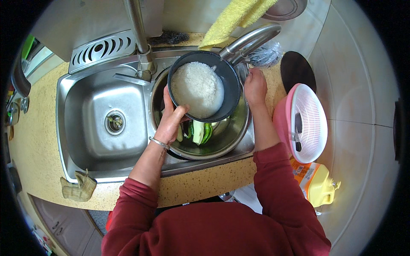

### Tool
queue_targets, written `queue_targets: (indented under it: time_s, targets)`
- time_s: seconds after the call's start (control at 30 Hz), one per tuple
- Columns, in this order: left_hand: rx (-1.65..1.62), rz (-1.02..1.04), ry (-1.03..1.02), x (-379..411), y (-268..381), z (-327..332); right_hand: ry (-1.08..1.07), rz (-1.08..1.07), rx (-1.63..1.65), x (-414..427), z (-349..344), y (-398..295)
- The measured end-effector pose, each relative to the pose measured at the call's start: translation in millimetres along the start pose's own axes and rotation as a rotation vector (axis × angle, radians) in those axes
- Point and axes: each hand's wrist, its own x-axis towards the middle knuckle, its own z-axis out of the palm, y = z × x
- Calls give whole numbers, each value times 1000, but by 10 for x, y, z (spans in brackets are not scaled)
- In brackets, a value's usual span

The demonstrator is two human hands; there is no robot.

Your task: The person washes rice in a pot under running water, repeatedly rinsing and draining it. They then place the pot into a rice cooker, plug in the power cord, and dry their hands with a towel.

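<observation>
A dark inner pot point(229, 86) holding white rice point(198, 76) and cloudy water is tilted under the curved metal faucet point(253, 35). My left hand point(173, 120) grips its near left rim, thumb on the inside. Below the pot, a large steel basin point(221, 150) sits in the right sink bowl, with green peppers point(207, 132) and a pale peeled vegetable point(198, 131) partly hidden in it. My right hand point(255, 84) is curled at the sink's right edge, just below the faucet's base. Whether its fingers hold a tap handle is hidden.
The left steel sink bowl point(93, 92) has food bits in its drain point(115, 122). A second faucet point(141, 41) rises between the bowls. On the right stand a pink and white strainer basket point(309, 128) and a yellow jug point(322, 185). A yellow towel point(230, 22) hangs behind; a cloth point(78, 187) lies front left.
</observation>
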Motion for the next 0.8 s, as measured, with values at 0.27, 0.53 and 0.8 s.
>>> queue_targets:
  time_s: [0.27,0.53,0.8]
  targets:
    - [-14,-14,-6,-31,43,51,-143,-20,-8,-309,-25,122]
    - [-60,-89,-17,-26,31,-59,-141,-15,-60,-432,41,12]
    - [-209,-124,-89,6,-102,-66,-79,-107,-117,-445,46,113]
